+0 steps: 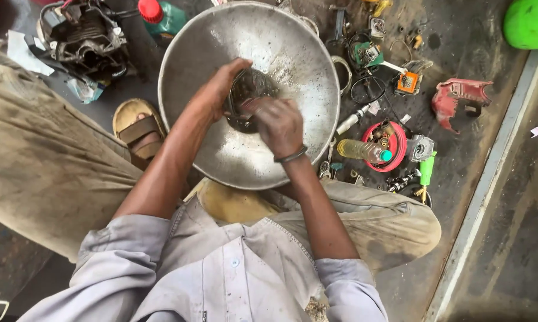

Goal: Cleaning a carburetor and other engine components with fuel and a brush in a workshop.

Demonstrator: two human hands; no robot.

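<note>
A dark, round metal part (245, 98), greasy and ring-shaped, is held at the bottom of a large dented steel bowl (293, 42) that rests on the floor (471, 48) between the person's knees. The part is gripped from the left by the left hand (215, 92), whose fingers are curled around its rim. The right hand (278, 122) is laid over the near side of the part with its fingers bent and pressed together on it; whether something small is pinched under those fingers cannot be told. A dark bangle (291, 157) is worn on the right wrist.

Just beside the bowl on the left, a sandalled foot (139, 131) is seen, and beyond it a dismantled small engine (84, 36) and a green bottle with a red cap (162, 15). To the right of the bowl, loose parts are scattered over the dirty floor: a red round tray of small pieces (394, 152), a clear plastic bottle of yellowish liquid (358, 149) lying across it, a green-handled screwdriver (427, 173), a red plastic cover (456, 98) and an orange-and-grey component (407, 82). A bright green rounded object (530, 22) is seen at the top right corner
</note>
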